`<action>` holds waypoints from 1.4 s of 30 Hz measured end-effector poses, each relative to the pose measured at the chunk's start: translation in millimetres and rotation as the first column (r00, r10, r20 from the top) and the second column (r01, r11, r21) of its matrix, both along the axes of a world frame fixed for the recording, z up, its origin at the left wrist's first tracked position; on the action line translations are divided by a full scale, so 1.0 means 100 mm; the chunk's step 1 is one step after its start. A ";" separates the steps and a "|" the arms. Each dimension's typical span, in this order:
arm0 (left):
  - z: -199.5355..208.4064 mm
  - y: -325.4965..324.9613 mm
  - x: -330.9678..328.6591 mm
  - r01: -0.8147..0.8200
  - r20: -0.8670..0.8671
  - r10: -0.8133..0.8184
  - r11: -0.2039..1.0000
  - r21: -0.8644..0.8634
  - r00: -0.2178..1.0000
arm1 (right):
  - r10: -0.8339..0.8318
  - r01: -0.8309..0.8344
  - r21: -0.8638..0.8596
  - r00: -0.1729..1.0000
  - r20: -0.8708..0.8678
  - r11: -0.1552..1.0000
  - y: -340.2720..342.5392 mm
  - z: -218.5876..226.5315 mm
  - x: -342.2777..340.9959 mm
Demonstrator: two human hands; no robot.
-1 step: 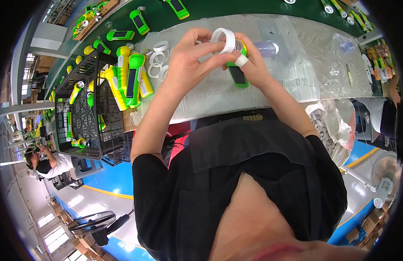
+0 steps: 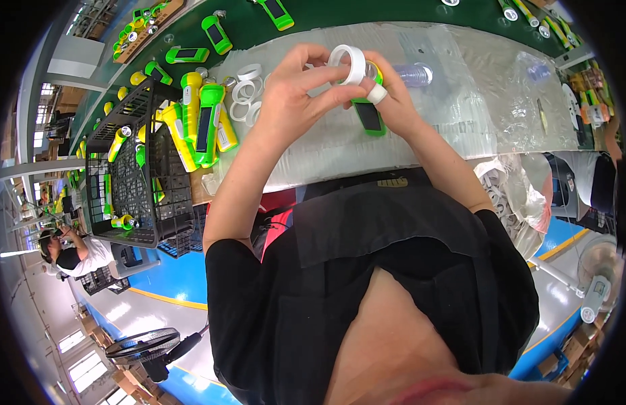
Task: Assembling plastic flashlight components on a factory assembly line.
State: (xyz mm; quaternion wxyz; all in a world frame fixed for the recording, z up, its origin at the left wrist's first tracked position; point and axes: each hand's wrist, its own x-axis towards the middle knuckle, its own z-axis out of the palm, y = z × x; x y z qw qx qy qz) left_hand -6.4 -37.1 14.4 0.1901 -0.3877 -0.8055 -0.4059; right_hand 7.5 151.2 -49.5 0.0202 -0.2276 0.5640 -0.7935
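Note:
My left hand (image 2: 289, 94) pinches a white plastic ring (image 2: 355, 65) between thumb and fingers. Close beside it, my right hand (image 2: 398, 104) is closed around a green and yellow flashlight (image 2: 370, 117) with a dark panel on its side. A white band wraps the right thumb. The flashlight's head is partly hidden by the ring and fingers, so I cannot tell whether the two touch. Several loose white rings (image 2: 245, 92) lie left of my left hand on the plastic-covered tabletop (image 2: 313, 152). Just beyond the right hand lies a clear plastic piece (image 2: 415, 74).
Several flashlights (image 2: 206, 126) are piled at the left, against a black plastic crate (image 2: 158, 233). More lie on the green surface (image 2: 387, 11) at the far side. A bag of white rings (image 2: 503, 196) hangs at the right. Fans stand at both sides, and another person (image 2: 83, 253) sits far left.

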 end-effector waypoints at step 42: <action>-0.24 0.69 -0.05 0.087 0.053 -0.094 0.989 0.116 0.994 | 0.108 0.393 0.852 0.885 -0.452 0.345 0.74 0.99 -0.13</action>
